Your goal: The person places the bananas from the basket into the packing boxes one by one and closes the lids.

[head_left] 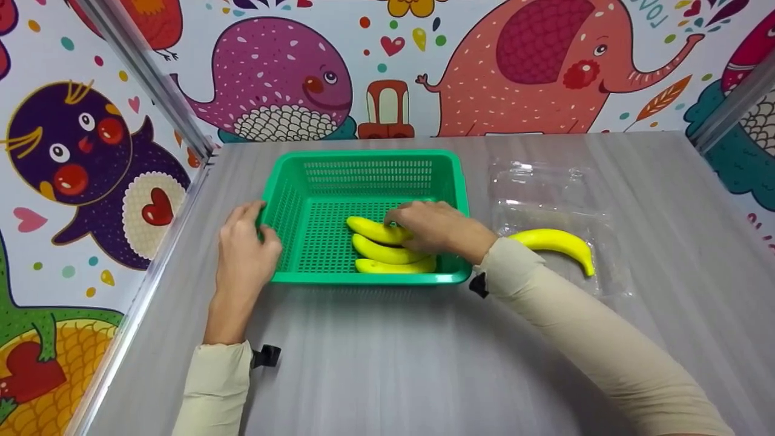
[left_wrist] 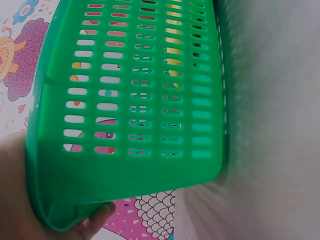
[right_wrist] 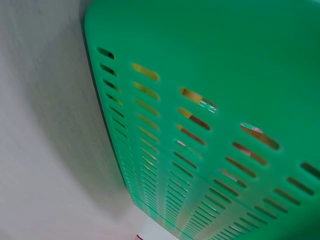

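A green plastic basket (head_left: 369, 278) with slotted walls stands on the table. My left hand (head_left: 245, 251) grips its left rim; in the left wrist view, fingertips (left_wrist: 100, 216) curl round the rim. Inside the basket, three yellow bananas lie side by side toward the right: a rear banana (head_left: 369, 229), a middle banana (head_left: 381, 251) and a front banana (head_left: 387, 266). My right hand (head_left: 433, 227) reaches in over the right wall and holds the rear banana between curled fingers and thumb. The right wrist view is filled by the basket's outer wall (right_wrist: 240, 60), hiding that hand.
Right of the basket, another banana (head_left: 557, 242) lies on an opened clear plastic package (head_left: 539, 197), partly behind my right sleeve (head_left: 581, 315). Metal posts and printed wall panels (head_left: 278, 79) stand round the wood-grain table (head_left: 375, 363).
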